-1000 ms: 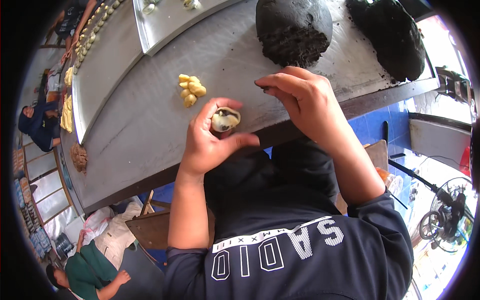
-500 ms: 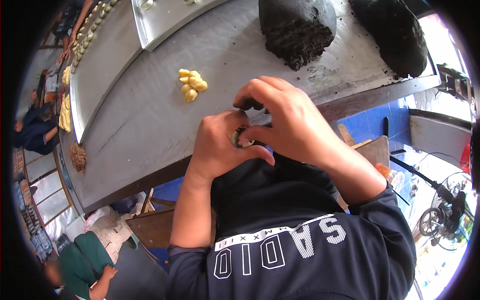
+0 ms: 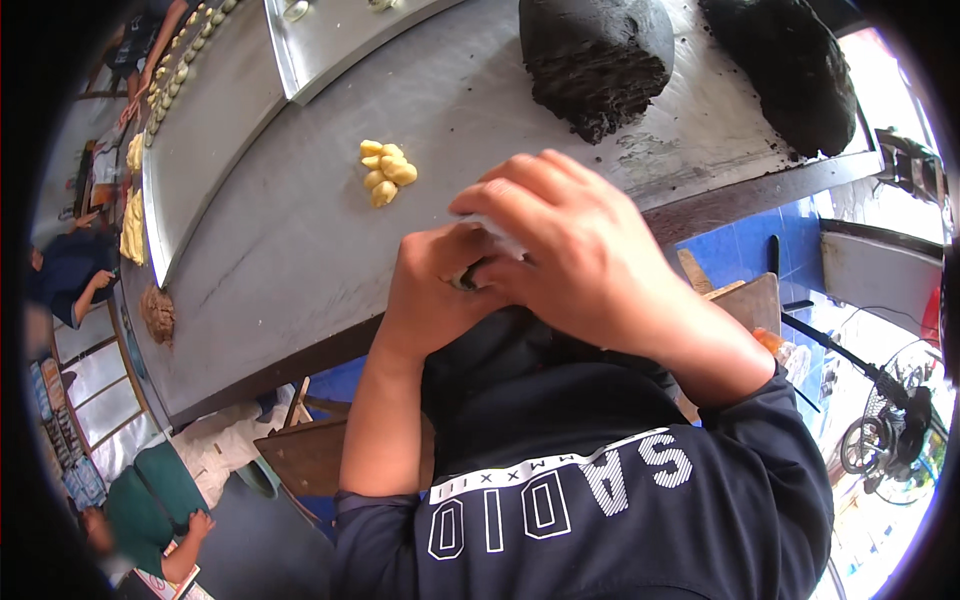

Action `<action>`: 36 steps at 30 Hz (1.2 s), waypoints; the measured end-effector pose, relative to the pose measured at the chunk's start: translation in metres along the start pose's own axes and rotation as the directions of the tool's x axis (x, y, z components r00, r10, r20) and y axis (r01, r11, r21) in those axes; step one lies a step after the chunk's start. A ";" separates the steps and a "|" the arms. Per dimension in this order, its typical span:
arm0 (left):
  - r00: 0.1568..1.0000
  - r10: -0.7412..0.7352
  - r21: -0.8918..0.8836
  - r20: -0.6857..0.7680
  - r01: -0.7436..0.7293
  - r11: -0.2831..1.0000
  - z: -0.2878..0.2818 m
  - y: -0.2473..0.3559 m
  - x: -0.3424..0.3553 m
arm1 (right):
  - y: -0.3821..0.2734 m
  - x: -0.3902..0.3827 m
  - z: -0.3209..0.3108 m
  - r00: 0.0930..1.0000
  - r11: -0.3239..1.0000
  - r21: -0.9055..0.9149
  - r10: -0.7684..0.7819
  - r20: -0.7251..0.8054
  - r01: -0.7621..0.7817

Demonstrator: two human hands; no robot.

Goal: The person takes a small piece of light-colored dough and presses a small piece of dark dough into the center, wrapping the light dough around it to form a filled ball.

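Observation:
My left hand (image 3: 425, 285) is curled around a small pale dough piece with something dark in it (image 3: 466, 279); only a sliver shows between the fingers. Closing over it from the right is my right hand (image 3: 570, 255), its thumb reaching into the left hand's grip and its fingers bent across the top. Both hands hover just off the table's front edge. Beyond them on the metal tabletop (image 3: 290, 235) lies a small cluster of yellow dough lumps (image 3: 388, 172).
Two large black dough-like masses (image 3: 597, 65) (image 3: 785, 75) sit at the far right. Metal trays (image 3: 215, 110) with small dough balls stand at the far left. A brown lump (image 3: 157, 315) lies at the left table end. Other people are at the left, one in green (image 3: 150, 510).
My right hand has moved left and closed over my left hand, covering most of the dough piece. The person in green has shifted at the lower left.

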State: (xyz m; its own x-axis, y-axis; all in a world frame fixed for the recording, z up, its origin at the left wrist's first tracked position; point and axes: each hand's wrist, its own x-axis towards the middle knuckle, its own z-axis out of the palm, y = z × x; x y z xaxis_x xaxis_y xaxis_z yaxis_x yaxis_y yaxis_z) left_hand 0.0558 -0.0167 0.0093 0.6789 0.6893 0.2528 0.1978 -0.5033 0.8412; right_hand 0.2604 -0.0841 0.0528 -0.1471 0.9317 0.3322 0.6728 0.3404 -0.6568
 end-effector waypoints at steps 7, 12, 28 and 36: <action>0.999 -0.047 -0.585 0.021 0.051 0.809 -0.008 -0.017 0.006 | 0.067 -0.023 -0.028 0.967 0.884 -0.451 0.007 -0.253 -0.125; 0.914 -0.405 -0.752 0.014 0.276 0.598 -0.014 -0.006 0.011 | 0.073 -0.026 -0.041 0.983 0.878 -0.462 0.045 -0.180 -0.124; 0.959 -0.279 -0.494 -0.050 0.219 0.842 -0.004 0.001 0.004 | 0.050 0.046 -0.041 0.868 0.639 -0.697 -0.494 -0.048 0.325; 0.998 0.051 0.155 -0.048 -0.043 0.987 -0.012 0.007 0.001 | 0.080 0.004 0.000 0.982 0.594 -0.786 -0.167 0.086 0.170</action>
State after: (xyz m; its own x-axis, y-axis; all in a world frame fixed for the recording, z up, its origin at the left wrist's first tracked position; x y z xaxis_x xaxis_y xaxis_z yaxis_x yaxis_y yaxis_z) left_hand 0.0494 -0.0127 0.0212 0.6531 0.6871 0.3184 0.2753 -0.6071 0.7454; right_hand 0.3144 -0.0534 0.0014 -0.3191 0.8690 0.3782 0.9449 0.2608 0.1981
